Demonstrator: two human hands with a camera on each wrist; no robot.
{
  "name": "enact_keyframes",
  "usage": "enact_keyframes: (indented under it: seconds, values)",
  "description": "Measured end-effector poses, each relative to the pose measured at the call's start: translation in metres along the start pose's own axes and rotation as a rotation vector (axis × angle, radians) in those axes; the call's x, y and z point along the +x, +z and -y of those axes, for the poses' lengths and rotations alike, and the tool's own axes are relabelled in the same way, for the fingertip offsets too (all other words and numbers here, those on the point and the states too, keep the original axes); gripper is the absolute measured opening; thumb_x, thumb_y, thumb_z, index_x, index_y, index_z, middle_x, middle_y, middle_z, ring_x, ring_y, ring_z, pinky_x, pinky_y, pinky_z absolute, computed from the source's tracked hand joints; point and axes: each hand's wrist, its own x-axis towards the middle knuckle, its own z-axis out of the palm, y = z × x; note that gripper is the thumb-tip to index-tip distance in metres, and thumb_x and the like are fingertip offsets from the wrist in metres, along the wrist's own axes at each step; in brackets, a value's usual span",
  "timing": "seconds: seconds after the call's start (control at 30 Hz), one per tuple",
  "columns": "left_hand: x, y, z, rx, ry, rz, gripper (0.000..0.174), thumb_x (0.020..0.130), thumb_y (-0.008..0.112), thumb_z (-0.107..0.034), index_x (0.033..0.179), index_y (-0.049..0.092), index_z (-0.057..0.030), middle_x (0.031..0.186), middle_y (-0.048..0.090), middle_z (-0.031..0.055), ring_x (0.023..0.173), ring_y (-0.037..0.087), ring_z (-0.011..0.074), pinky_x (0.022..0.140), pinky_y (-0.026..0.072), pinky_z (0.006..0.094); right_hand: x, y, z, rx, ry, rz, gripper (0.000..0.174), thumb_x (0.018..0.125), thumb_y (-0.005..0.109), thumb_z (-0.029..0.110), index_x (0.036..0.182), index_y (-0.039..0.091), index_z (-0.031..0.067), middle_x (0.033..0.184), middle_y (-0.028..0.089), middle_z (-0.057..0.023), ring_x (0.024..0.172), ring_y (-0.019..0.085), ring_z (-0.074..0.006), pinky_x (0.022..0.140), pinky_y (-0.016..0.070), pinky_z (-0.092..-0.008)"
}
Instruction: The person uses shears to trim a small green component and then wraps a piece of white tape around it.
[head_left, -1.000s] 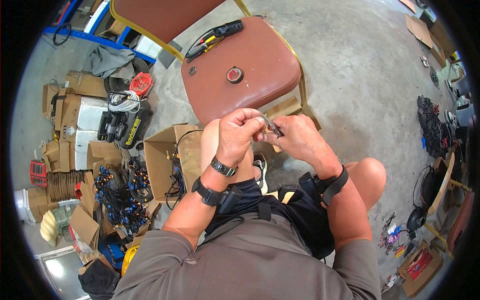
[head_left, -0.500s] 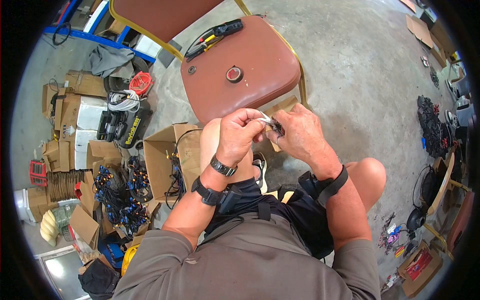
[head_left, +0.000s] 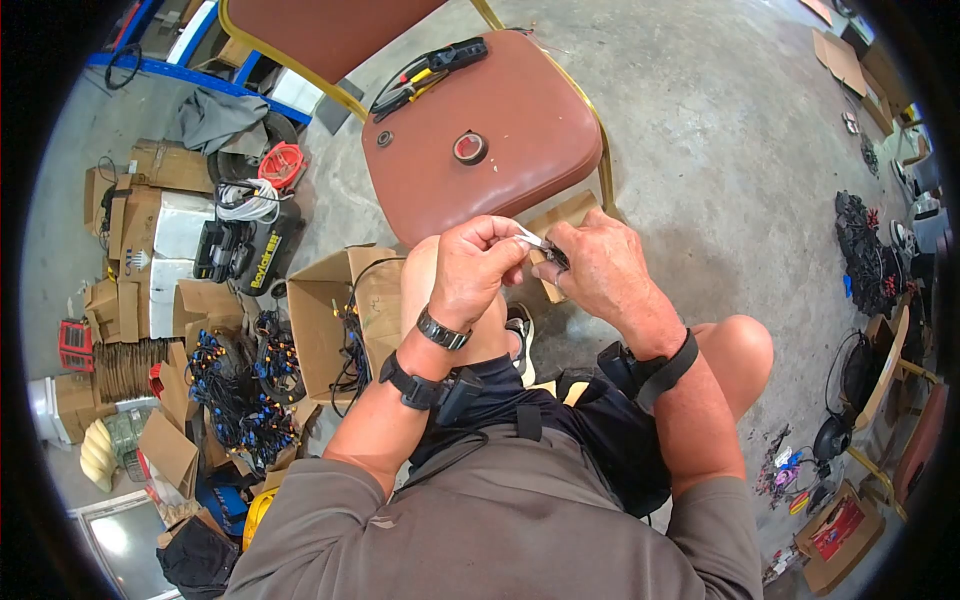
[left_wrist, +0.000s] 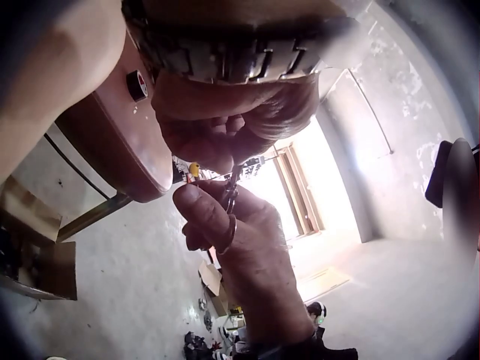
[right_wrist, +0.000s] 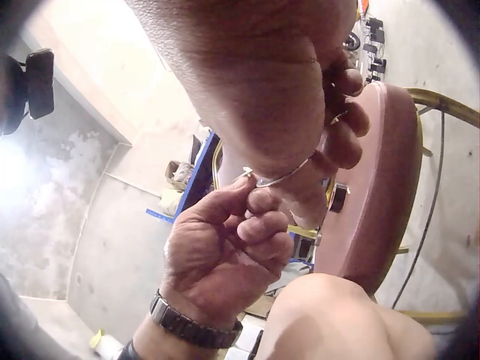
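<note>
In the head view the left hand (head_left: 470, 275) pinches a thin whitish strip (head_left: 527, 236) between thumb and forefinger. Close beside it, the right hand (head_left: 607, 270) grips a small dark metal tool (head_left: 557, 258), which meets the strip's end. From the left wrist, the tool (left_wrist: 232, 196) looks like small scissors or pliers, with a metal loop by the right hand's (left_wrist: 259, 262) thumb. The right wrist view shows the left hand (right_wrist: 225, 255) with curled fingers, its fingertips just below the loop (right_wrist: 285, 177). The exact contact is partly hidden by fingers.
Beyond the hands stands a red-brown chair (head_left: 520, 110) bearing a tape roll (head_left: 469, 149) and tools with yellow and red handles (head_left: 415, 87). An open cardboard box (head_left: 318, 300) with cables lies left of the knees; more boxes and cable bundles (head_left: 240, 400) lie farther left.
Since one second ago the right hand has turned and shifted slightly upward with the tool, and the whitish strip shows more clearly between the hands. The left hand has barely moved.
</note>
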Motion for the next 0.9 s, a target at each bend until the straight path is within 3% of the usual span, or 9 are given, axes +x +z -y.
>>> enact_keyframes:
  seconds: [0.33, 0.43, 0.53, 0.63, 0.73, 0.9]
  values:
    - [0.000, -0.003, 0.002, -0.045, -0.014, -0.022, 0.007, 0.091, 0.065, -0.002, 0.097, 0.066, 0.0020, 0.076, 0.066, 0.0071, 0.059, 0.060, 0.0122, 0.055, 0.0495, 0.0232, 0.000, 0.007, 0.000, -0.060, 0.026, -0.005, 0.028, 0.074, 0.079, 0.028, 0.084, 0.067, 0.0047, 0.071, 0.067, -0.0133, 0.080, 0.066, -0.0315, 0.072, 0.0538, -0.0447]
    - [0.002, -0.001, 0.002, -0.061, -0.001, -0.021, 0.006, 0.090, 0.066, -0.003, 0.095, 0.067, 0.0006, 0.073, 0.066, 0.0028, 0.054, 0.059, 0.0085, 0.050, 0.0459, 0.0214, -0.001, 0.009, 0.000, -0.033, 0.034, -0.022, 0.030, 0.075, 0.079, 0.030, 0.084, 0.067, 0.0046, 0.071, 0.068, -0.0135, 0.080, 0.067, -0.0323, 0.071, 0.0541, -0.0457]
    - [0.003, -0.003, -0.001, -0.011, -0.018, 0.008, 0.008, 0.091, 0.065, -0.004, 0.097, 0.066, 0.0015, 0.076, 0.066, 0.0069, 0.059, 0.059, 0.0120, 0.055, 0.0495, 0.0238, -0.001, 0.006, 0.003, 0.061, 0.058, -0.019, 0.033, 0.075, 0.080, 0.033, 0.083, 0.066, 0.0037, 0.072, 0.067, -0.0153, 0.079, 0.067, -0.0351, 0.070, 0.0533, -0.0468]
    - [0.004, 0.000, 0.000, -0.020, -0.015, 0.002, 0.008, 0.090, 0.066, -0.005, 0.095, 0.066, 0.0012, 0.075, 0.066, 0.0067, 0.058, 0.059, 0.0121, 0.055, 0.0493, 0.0241, 0.004, -0.001, 0.001, 0.246, 0.223, 0.102, 0.035, 0.075, 0.080, 0.034, 0.083, 0.066, 0.0028, 0.072, 0.066, -0.0176, 0.076, 0.066, -0.0384, 0.069, 0.0520, -0.0479]
    - [0.004, 0.000, -0.001, -0.030, -0.037, 0.005, 0.007, 0.090, 0.066, -0.005, 0.094, 0.066, 0.0008, 0.075, 0.065, 0.0066, 0.059, 0.060, 0.0126, 0.056, 0.0494, 0.0242, 0.004, -0.007, 0.000, 0.315, 0.265, 0.077, 0.035, 0.075, 0.080, 0.033, 0.082, 0.066, 0.0022, 0.072, 0.066, -0.0192, 0.073, 0.066, -0.0402, 0.067, 0.0509, -0.0484]
    - [0.004, -0.001, -0.001, -0.077, -0.025, -0.004, 0.007, 0.090, 0.065, -0.007, 0.093, 0.068, -0.0013, 0.074, 0.067, 0.0037, 0.057, 0.060, 0.0096, 0.054, 0.0468, 0.0228, 0.003, -0.005, 0.000, 0.297, 0.208, 0.106, 0.033, 0.075, 0.080, 0.031, 0.081, 0.065, 0.0025, 0.071, 0.065, -0.0187, 0.073, 0.065, -0.0401, 0.067, 0.0510, -0.0484]
